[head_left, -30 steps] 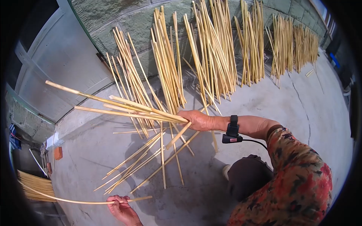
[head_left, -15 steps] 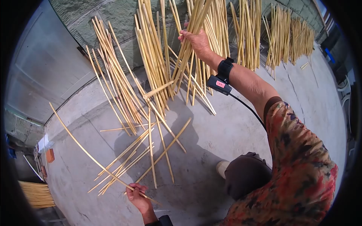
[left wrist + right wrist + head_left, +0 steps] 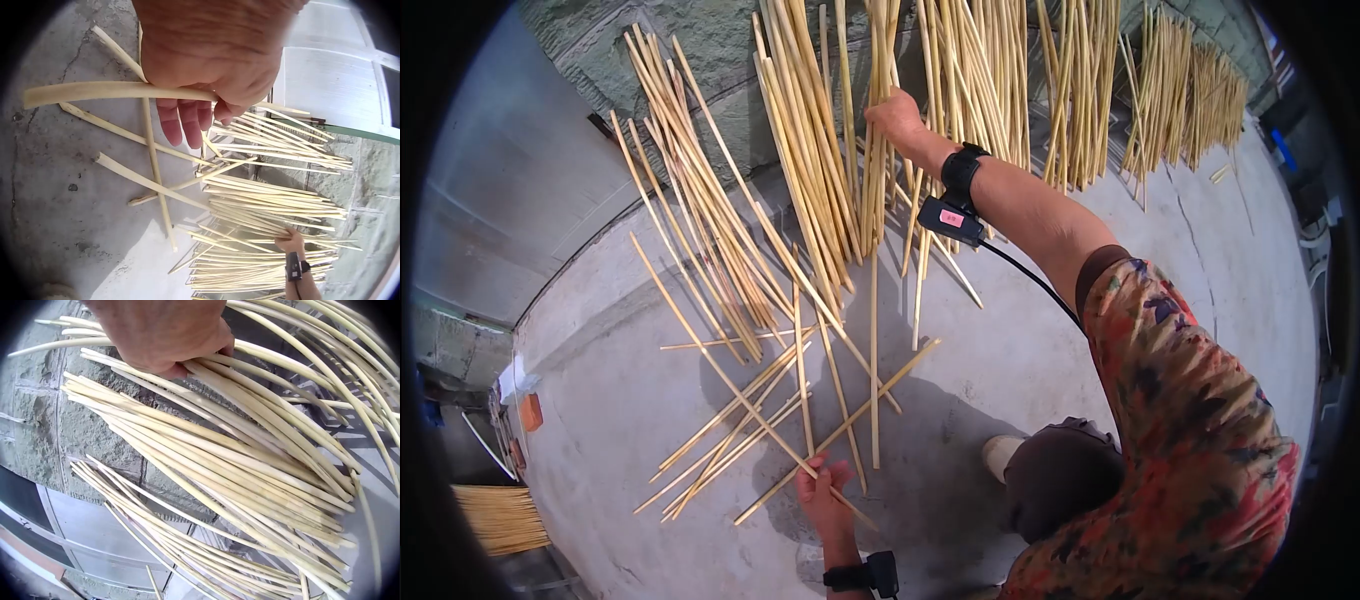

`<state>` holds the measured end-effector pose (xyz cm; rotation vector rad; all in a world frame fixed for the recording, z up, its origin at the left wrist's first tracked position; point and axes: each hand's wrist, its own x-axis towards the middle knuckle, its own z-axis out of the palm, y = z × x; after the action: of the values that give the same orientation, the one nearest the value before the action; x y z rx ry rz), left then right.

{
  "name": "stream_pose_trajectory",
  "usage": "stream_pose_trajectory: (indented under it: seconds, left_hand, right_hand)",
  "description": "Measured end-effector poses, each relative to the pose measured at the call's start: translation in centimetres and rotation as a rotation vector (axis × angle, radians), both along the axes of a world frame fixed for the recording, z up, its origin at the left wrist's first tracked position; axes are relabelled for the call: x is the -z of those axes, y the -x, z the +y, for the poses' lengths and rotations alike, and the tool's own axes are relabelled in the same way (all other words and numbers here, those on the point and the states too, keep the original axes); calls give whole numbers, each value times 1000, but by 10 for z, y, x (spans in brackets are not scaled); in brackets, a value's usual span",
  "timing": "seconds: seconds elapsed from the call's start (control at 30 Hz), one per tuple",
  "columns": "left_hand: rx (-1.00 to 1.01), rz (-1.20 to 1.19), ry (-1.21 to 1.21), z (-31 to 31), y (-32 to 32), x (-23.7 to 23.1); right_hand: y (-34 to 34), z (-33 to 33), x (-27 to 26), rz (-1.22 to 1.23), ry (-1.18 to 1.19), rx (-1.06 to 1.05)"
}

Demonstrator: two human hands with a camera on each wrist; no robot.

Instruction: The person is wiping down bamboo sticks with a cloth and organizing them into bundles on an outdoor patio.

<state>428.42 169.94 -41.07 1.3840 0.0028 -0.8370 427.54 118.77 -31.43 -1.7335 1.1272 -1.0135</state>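
Observation:
Low in the head view, my left hand [image 3: 825, 495] pinches one long pale stick [image 3: 718, 368] near its end, and the stick slants up to the left over others on the floor. The left wrist view shows that stick's thick end [image 3: 75, 94] jutting out beyond the hand, fingers curled below it. My right hand [image 3: 897, 118] reaches to the wall and grips several sticks [image 3: 870, 205] standing upright beside a leaning bunch [image 3: 805, 150]. In the right wrist view, the gripped sticks [image 3: 250, 403] run down from under the palm.
Several loose sticks [image 3: 725, 455] lie crossed on the concrete floor [image 3: 630, 430]. More bunches [image 3: 1080, 110] lean in a row along the stone wall [image 3: 740, 130]. A metal door [image 3: 510, 200], a brick [image 3: 531, 412] and a flat bundle of thin sticks [image 3: 500, 518] are at left.
My right hand has swung its sticks from lying sideways to upright at the wall. My left hand has moved right and up, its stick now slanting more steeply.

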Motion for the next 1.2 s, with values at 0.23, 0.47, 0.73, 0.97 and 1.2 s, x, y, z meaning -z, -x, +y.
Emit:
stream_pose_trajectory:
  seconds: [0.23, 0.47, 0.73, 0.97, 1.2]
  left_hand:
    - [59, 13, -70, 15, -1, 3]
    - [51, -5, -57, 25, 0, 11]
    - [70, 27, -110, 25, 5, 10]
    - [36, 56, -119, 40, 13, 17]
    - [-27, 92, -117, 50, 17, 25]
  right_hand:
    - [2, 30, -30, 374, -126, -166]
    - [24, -8, 12, 747, 430, -241]
    - [24, 9, -23, 667, 14, -340]
    - [35, 20, -14, 573, -317, -272]
    - [36, 22, -48, 637, -209, -382]
